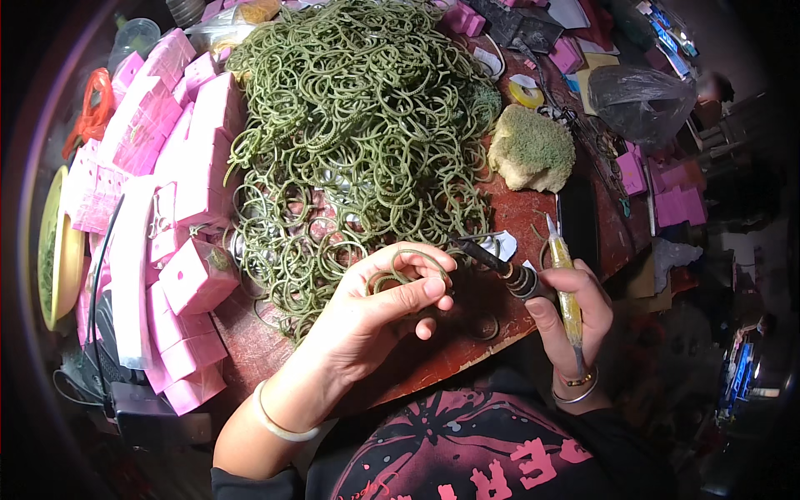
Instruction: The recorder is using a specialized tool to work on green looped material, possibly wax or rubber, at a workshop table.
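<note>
My left hand [390, 300] pinches thin green ridged rings [417, 255] between thumb and fingers, over the front of the table. In my right hand [578, 309] are two tools. One looks like a soldering iron [500, 269], its dark tip pointing left, close to the fingertips of my left hand; its rear is hidden by the palm. The other is a pen-like tool [565, 281] wrapped in yellow, with a pale pointed end up, lying between thumb and fingers. Beyond my left hand spreads a large heap of similar green rings [369, 112].
Pink blocks [203, 150] are stacked along the left, beside a yellow bowl [65, 269]. A rough greenish-yellow sponge [531, 150] sits right of the heap, near a yellow tape roll [526, 94]. A black plastic bag [640, 103] lies farther right. The red tabletop [256, 350] has a worn front edge.
</note>
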Demonstrator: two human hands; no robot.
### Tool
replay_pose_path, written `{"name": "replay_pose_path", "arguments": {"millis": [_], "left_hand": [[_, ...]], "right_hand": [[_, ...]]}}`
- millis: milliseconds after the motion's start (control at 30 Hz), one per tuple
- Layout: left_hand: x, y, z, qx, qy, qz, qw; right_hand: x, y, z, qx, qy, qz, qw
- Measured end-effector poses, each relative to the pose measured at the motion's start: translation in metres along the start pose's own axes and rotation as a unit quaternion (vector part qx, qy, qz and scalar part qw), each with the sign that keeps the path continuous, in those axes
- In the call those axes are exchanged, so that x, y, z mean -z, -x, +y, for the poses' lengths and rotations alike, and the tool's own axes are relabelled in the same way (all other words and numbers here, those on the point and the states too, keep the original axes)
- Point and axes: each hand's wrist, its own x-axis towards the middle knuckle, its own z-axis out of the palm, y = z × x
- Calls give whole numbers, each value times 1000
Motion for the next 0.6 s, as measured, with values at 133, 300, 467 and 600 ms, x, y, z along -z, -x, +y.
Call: {"name": "replay_pose_path", "arguments": {"millis": [133,300,467,600], "left_hand": [[-3,-1,-2,-6,-19,5,1000],[-5,-1,-3,-8,-47,5,999],[-6,0,-1,-16,-65,-12,998],[-6,1,0,-3,-62,-17,998]], "right_hand": [[-8,-1,-9,-76,-73,-10,994],[-24,-11,-17,-121,-159,-46,979],[-32,-19,-23,-110,-198,-64,972],[-37,-18,-23,-117,-204,-61,970]]}}
